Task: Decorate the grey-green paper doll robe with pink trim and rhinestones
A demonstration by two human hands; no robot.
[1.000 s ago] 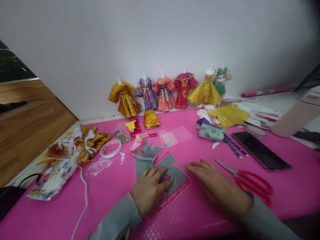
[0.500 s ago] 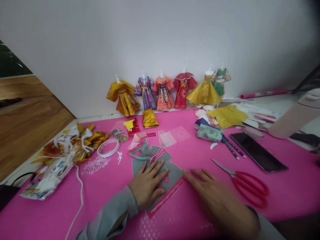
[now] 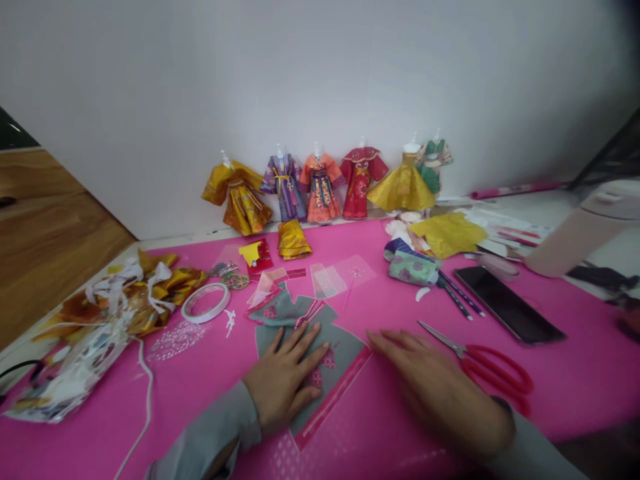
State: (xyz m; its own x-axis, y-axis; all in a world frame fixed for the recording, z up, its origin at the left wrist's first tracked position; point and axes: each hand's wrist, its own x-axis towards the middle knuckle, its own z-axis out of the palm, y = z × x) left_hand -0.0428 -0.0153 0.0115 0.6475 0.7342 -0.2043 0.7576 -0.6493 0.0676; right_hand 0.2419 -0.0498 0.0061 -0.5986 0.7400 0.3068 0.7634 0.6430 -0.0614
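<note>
On the pink mat lies a grey-green cloth piece (image 3: 345,343) with pink patterns and a pink band along its lower right edge. My left hand (image 3: 287,377) rests flat on it with the fingers spread. Above the hand, a smaller grey-green patterned piece (image 3: 273,312) with pink-and-white trim overlaps the larger one. My right hand (image 3: 435,387) is stretched out, slightly blurred, with its fingertips beside the cloth's right corner; whether they touch it I cannot tell. Just right of that hand are red-handled scissors (image 3: 495,367).
Several miniature dresses (image 3: 323,190) on small white stands line the wall. A tape roll (image 3: 206,303) and a heap of gold scraps with plastic bags (image 3: 113,327) lie left. At right are a phone (image 3: 507,303), pens (image 3: 457,297), a roll of fabric (image 3: 413,265) and a bottle (image 3: 575,233).
The view has shifted a little, so most things sit farther left. My left hand stays on the cloth; my right hand has hardly moved beside its corner.
</note>
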